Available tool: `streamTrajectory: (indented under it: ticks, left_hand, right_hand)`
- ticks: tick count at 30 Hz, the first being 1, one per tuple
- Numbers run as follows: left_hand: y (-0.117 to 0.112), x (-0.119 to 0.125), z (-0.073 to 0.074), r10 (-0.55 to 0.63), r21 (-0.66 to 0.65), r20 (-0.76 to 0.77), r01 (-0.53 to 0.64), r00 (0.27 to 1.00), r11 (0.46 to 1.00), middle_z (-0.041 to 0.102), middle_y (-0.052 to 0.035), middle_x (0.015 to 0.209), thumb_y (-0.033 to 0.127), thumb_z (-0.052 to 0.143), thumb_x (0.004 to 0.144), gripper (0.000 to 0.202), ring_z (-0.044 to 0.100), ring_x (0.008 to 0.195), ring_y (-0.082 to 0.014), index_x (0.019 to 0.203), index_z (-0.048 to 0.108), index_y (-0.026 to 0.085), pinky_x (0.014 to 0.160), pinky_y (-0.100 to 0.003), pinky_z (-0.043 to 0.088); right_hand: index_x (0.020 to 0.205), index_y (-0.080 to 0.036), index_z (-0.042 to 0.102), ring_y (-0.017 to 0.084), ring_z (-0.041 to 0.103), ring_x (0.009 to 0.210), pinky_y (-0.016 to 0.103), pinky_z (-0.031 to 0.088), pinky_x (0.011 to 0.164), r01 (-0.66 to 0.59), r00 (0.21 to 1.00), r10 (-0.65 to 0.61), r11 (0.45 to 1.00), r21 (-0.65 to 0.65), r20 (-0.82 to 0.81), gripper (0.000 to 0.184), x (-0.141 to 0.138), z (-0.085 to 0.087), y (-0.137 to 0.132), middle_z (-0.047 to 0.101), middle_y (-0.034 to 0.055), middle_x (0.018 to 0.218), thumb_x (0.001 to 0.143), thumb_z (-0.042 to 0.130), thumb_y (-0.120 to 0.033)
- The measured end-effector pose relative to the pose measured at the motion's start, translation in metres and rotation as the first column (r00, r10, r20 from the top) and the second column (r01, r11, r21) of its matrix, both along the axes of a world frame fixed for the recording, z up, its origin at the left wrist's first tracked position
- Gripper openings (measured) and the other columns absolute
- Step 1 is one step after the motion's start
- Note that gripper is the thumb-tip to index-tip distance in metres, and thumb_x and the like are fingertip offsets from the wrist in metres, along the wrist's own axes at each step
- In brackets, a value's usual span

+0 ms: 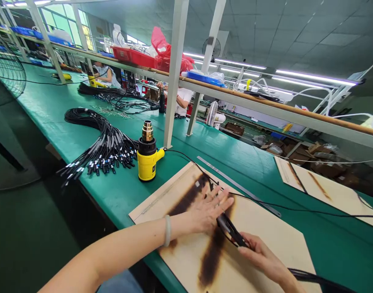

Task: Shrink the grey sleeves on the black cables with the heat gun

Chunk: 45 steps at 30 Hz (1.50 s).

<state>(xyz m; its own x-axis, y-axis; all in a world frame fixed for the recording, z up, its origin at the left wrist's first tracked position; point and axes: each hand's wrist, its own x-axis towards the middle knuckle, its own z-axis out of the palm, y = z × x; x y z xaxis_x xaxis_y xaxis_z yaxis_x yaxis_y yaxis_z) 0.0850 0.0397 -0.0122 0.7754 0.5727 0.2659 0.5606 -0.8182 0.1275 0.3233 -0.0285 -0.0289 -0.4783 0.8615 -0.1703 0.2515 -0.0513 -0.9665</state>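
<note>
My left hand point(206, 209) is stretched out, palm down with its fingers spread, over a scorched wooden board point(265, 228). No object shows in its grasp. In my right hand point(262, 254) is a long black object point(230, 230) with a thin curved strip along its underside; its exact kind is unclear. Its far end reaches close to my left hand, which partly hides it. Dark burn marks point(212, 256) run across the board. Black cables point(314, 276) trail beside my right wrist. A small pale piece point(197, 184) lies near the board's far edge.
A yellow heat gun point(147, 158) stands nozzle up on the green table point(113, 199). Left of it lies a bundle of black cables point(103, 142). A metal ruler point(235, 183) and a black cord point(280, 206) lie beyond the board. Shelf posts point(175, 81) rise behind; co-workers sit farther back.
</note>
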Motion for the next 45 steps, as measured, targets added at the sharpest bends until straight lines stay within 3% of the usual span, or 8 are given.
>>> streamTrajectory:
  ticks: [5,8,15,20,24,28,41,45]
  left_hand:
    - [0.024,0.018,-0.017,-0.325,-0.114,-0.183,0.309,0.928,0.944,0.060,-0.0082,0.120,0.022,0.064,0.073,0.043,0.051,0.117,-0.0256,0.115,0.054,0.020,0.106,-0.050,0.027]
    - [0.032,0.014,-0.026,-0.327,0.007,-0.242,0.338,0.914,0.941,0.066,-0.0056,0.081,0.016,0.058,0.079,0.002,0.061,0.080,-0.0188,0.081,0.059,0.016,0.084,-0.037,0.042]
    - [0.031,-0.011,-0.036,-0.174,0.092,-0.302,0.211,0.937,0.973,0.061,-0.0035,0.066,0.023,0.059,0.083,0.011,0.055,0.060,-0.0169,0.075,0.057,0.016,0.058,-0.032,0.037]
    - [0.032,-0.051,-0.013,-0.074,-0.034,-0.167,0.069,0.983,0.997,0.063,-0.0073,0.094,0.068,0.061,0.069,0.055,0.057,0.089,-0.0235,0.090,0.058,0.017,0.079,-0.036,0.042]
    - [0.045,-0.119,-0.004,0.396,-0.051,-0.074,-0.400,0.915,0.915,0.051,-0.0149,0.126,0.043,0.045,0.090,0.042,0.044,0.118,-0.0294,0.122,0.049,0.016,0.095,-0.045,0.036]
    - [0.047,-0.166,-0.022,0.486,-0.272,-0.187,-0.520,0.854,0.809,0.036,-0.0159,0.144,0.028,0.038,0.091,0.051,0.030,0.133,-0.0302,0.140,0.031,0.016,0.106,-0.049,0.029]
    - [-0.017,-0.158,-0.033,0.605,-0.337,-0.133,-0.610,0.785,0.717,0.030,-0.0181,0.147,0.015,0.033,0.089,0.054,0.025,0.137,-0.0326,0.143,0.027,0.018,0.106,-0.056,0.029]
    - [-0.011,-0.139,-0.018,0.458,-0.241,-0.182,-0.491,0.870,0.837,0.028,-0.0174,0.148,0.018,0.049,0.084,0.059,0.017,0.139,-0.0349,0.140,0.032,0.019,0.107,-0.057,0.024]
  right_hand:
    - [0.096,-0.018,0.065,0.020,0.052,0.074,0.029,0.043,0.067,-0.034,0.984,0.023,0.998,0.058,0.177,0.048,-0.009,-0.006,-0.025,0.060,0.0026,0.079,0.077,0.054,-0.061]
    - [0.100,-0.020,0.063,0.023,0.056,0.078,0.030,0.045,0.070,-0.001,0.950,-0.057,0.983,0.185,0.307,0.042,-0.013,-0.028,-0.036,0.064,0.0052,0.086,0.080,0.051,-0.055]
    - [0.105,-0.025,0.060,0.024,0.066,0.080,0.031,0.050,0.070,0.029,0.852,-0.241,0.908,0.418,0.465,0.030,-0.023,-0.063,-0.037,0.070,0.0072,0.089,0.088,0.044,-0.042]
    - [0.104,-0.025,0.058,0.022,0.068,0.076,0.030,0.052,0.064,-0.033,0.813,-0.296,0.836,0.548,0.501,0.023,-0.023,-0.069,-0.042,0.070,0.0053,0.086,0.088,0.044,-0.035]
    - [0.106,-0.025,0.056,0.020,0.069,0.074,0.027,0.053,0.061,-0.051,0.810,-0.343,0.767,0.640,0.475,0.022,-0.021,-0.074,-0.046,0.068,0.0038,0.084,0.089,0.044,-0.031]
    - [0.107,-0.025,0.055,0.019,0.069,0.073,0.027,0.054,0.060,-0.066,0.810,-0.355,0.735,0.675,0.466,0.021,-0.018,-0.080,-0.047,0.068,0.0031,0.084,0.089,0.045,-0.031]
    - [0.106,-0.023,0.061,0.021,0.063,0.075,0.031,0.053,0.066,-0.047,0.781,-0.398,0.731,0.681,0.481,0.027,0.003,-0.074,-0.017,0.061,0.0063,0.082,0.091,0.042,-0.036]
    - [0.107,-0.019,0.060,0.021,0.062,0.074,0.032,0.052,0.066,-0.071,0.771,-0.401,0.718,0.692,0.495,0.029,0.012,-0.075,0.001,0.060,0.0069,0.082,0.092,0.038,-0.032]
